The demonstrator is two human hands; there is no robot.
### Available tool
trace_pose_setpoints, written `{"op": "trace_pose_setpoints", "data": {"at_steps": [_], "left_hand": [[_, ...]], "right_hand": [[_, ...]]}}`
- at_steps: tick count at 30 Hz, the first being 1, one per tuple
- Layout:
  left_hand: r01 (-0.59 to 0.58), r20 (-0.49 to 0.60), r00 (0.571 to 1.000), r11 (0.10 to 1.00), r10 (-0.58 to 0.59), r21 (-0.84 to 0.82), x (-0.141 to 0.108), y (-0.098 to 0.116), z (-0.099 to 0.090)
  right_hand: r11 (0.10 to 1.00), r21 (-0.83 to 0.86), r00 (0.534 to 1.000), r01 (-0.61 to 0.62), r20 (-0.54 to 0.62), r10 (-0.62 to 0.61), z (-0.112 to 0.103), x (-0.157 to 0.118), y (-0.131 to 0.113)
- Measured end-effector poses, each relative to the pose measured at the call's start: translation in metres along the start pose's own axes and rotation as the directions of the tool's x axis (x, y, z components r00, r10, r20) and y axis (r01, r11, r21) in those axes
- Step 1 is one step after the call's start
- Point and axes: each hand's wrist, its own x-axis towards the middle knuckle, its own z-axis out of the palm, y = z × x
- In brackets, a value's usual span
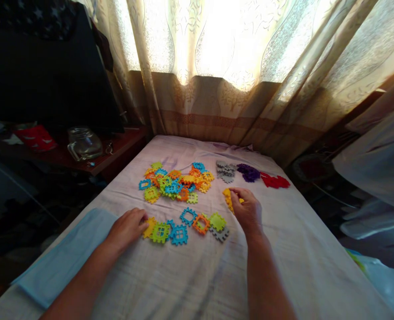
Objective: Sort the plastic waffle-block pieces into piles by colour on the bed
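Note:
My left hand (pixel 130 226) is closed at the left end of a loose row, its fingertips on a yellow interlocking tile (pixel 149 227). Beside that lie a green window tile (pixel 160 233), blue window tiles (pixel 179 234), a blue frame tile (pixel 188 216), an orange frame tile (pixel 201 224), a lime tile (pixel 217 221) and a grey tile (pixel 220 234). On the right, my right hand (pixel 248 209) pinches yellow interlocking tiles (pixel 228 200) at the sheet; my fingers partly hide them. A mixed heap of tiles (pixel 175 184) in blue, green, orange and yellow lies behind the row.
Grey tiles (pixel 226 171), purple tiles (pixel 248 172) and red tiles (pixel 274 180) form separate groups at the back right. A folded light-blue cloth (pixel 70 253) lies on the left of the bed sheet (pixel 190 284). A glass jug (pixel 84 143) stands on the side table (pixel 117 153).

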Motion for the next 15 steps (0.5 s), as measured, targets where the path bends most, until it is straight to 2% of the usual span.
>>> {"op": "trace_pose_setpoints", "data": {"at_steps": [5,7,9,12,15], "left_hand": [[-0.013,0.019,1.0,1.0,0.013,0.027,0.007,-0.003,-0.011],[0.015,-0.049,0.999,0.999,-0.013,0.046,0.013,-0.006,-0.017],[0.03,-0.156,0.988,0.998,-0.021,0.052,0.022,-0.004,-0.022],[-0.027,-0.287,0.958,1.0,0.024,-0.006,0.04,0.016,-0.024],[-0.169,-0.288,0.949,0.978,0.129,-0.121,0.06,0.058,-0.014]], "right_hand": [[0.985,0.017,0.975,-0.17,-0.139,0.171,-0.011,0.015,0.02],[0.968,0.037,0.954,-0.247,-0.168,0.25,-0.015,0.015,0.031],[0.952,0.069,0.941,-0.298,-0.147,0.305,-0.017,0.013,0.037],[0.934,0.119,0.934,-0.337,-0.088,0.348,-0.017,0.011,0.037],[0.925,0.14,0.926,-0.353,-0.089,0.367,-0.018,0.014,0.034]]}}
